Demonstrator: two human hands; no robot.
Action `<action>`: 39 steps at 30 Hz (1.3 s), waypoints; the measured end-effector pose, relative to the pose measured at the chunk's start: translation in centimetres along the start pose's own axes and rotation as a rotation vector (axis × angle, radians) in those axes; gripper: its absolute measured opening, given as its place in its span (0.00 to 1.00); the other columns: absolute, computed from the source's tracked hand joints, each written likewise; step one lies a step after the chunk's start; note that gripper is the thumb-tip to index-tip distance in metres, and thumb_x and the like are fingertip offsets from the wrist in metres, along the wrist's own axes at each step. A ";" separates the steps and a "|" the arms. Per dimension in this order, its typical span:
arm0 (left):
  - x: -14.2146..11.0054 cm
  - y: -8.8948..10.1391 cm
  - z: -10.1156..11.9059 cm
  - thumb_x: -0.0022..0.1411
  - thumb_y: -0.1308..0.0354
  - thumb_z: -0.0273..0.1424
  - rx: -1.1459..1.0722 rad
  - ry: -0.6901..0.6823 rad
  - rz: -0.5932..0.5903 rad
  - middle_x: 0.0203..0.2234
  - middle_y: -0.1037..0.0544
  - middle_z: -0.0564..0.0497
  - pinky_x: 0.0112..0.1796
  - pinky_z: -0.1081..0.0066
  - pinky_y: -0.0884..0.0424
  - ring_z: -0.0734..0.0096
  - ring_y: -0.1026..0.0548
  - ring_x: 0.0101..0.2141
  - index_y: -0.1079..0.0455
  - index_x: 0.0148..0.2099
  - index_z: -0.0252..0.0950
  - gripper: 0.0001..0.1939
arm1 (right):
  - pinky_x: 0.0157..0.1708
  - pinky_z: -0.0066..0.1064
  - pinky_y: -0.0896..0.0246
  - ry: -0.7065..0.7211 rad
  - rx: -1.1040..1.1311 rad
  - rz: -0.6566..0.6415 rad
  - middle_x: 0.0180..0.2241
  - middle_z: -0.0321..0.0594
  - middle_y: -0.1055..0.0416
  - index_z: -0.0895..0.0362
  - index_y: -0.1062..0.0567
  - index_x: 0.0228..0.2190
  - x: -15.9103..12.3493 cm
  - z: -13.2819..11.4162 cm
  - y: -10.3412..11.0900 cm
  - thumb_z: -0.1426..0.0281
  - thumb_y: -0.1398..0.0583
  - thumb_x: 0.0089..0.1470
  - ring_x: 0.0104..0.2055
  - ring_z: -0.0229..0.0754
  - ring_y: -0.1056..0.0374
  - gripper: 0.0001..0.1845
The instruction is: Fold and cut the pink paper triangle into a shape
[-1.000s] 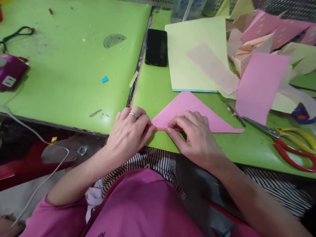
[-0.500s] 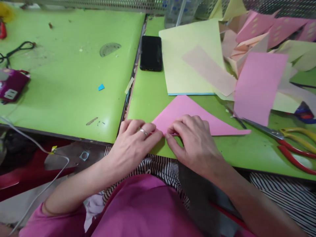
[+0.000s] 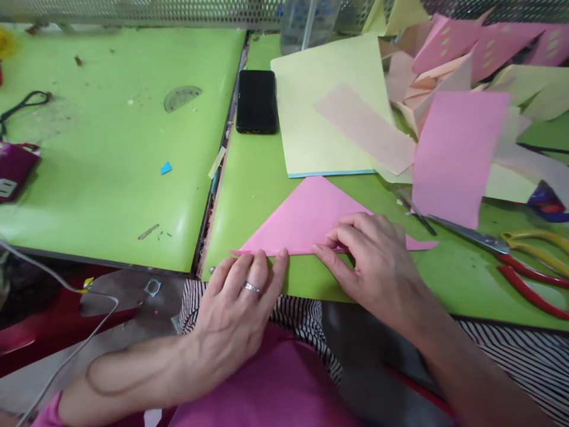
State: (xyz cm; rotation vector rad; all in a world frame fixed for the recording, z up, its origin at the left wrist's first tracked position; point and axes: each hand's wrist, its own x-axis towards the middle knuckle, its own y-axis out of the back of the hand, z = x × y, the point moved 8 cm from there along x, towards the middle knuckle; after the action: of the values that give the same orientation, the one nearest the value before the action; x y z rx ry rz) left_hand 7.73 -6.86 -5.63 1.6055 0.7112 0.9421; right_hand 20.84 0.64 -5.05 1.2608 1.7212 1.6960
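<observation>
A pink sheet of paper (image 3: 306, 213), folded into a wide triangle, lies on the green table with a narrow fold along its near edge. The fingertips of my left hand (image 3: 242, 296), which wears a ring, rest on the left part of that fold; its fingers are stretched out, the hand open. With thumb and index finger together, my right hand (image 3: 377, 267) pinches the fold right of the middle. My right fingers hide part of the triangle's right side, while its right tip shows beyond them.
Scissors with red and yellow handles (image 3: 524, 252) lie at the right, their blades pointing toward the triangle. Behind it are a pale yellow sheet (image 3: 320, 136), a phone (image 3: 256, 101), a pink sheet (image 3: 460, 154) and folded paper pieces. A gap (image 3: 220, 154) divides the table's panels.
My left fingers have straightened and drawn back, uncovering the triangle's left tip. My right hand has slid rightward along the fold. The camera view has shifted slightly.
</observation>
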 end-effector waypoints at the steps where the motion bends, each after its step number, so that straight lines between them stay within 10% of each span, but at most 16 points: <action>1: 0.1 0.1 -0.2 0.63 0.52 0.25 -0.018 0.010 0.008 0.50 0.28 0.41 0.47 0.60 0.34 0.57 0.31 0.48 0.40 0.64 0.30 0.26 | 0.35 0.38 0.47 -0.003 0.014 0.001 0.32 0.43 0.31 0.55 0.33 0.26 -0.1 0.0 0.0 0.62 0.46 0.61 0.36 0.46 0.38 0.14; 14: -0.8 -0.5 -0.3 0.65 0.51 0.52 0.053 0.048 -0.009 0.53 0.31 0.39 0.52 0.52 0.42 0.51 0.33 0.50 0.43 0.66 0.40 0.34 | 0.37 0.39 0.47 -0.095 0.066 -0.039 0.31 0.42 0.34 0.55 0.33 0.27 -0.7 -0.6 -0.3 0.63 0.47 0.61 0.36 0.47 0.39 0.13; 30: -1.3 1.0 -7.3 0.66 0.45 0.30 -0.111 0.290 0.126 0.48 0.25 0.43 0.47 0.58 0.37 0.58 0.29 0.46 0.34 0.56 0.37 0.16 | 0.36 0.40 0.45 -0.035 0.035 0.038 0.31 0.42 0.33 0.54 0.35 0.30 -0.5 -0.5 -0.3 0.62 0.45 0.60 0.36 0.48 0.37 0.10; 39: 0.0 0.6 -6.7 0.66 0.46 0.30 -0.194 0.345 0.201 0.46 0.25 0.44 0.50 0.55 0.35 0.59 0.29 0.47 0.32 0.47 0.38 0.08 | 0.35 0.40 0.45 -0.041 0.026 0.087 0.30 0.42 0.32 0.55 0.34 0.28 -0.6 -0.6 -0.4 0.63 0.43 0.59 0.36 0.48 0.35 0.10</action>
State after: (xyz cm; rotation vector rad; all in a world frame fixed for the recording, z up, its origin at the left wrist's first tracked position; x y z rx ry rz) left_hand 1.91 -3.69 -4.39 1.3743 0.6752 1.4143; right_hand 20.56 -0.13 -5.47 1.3915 1.6918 1.6887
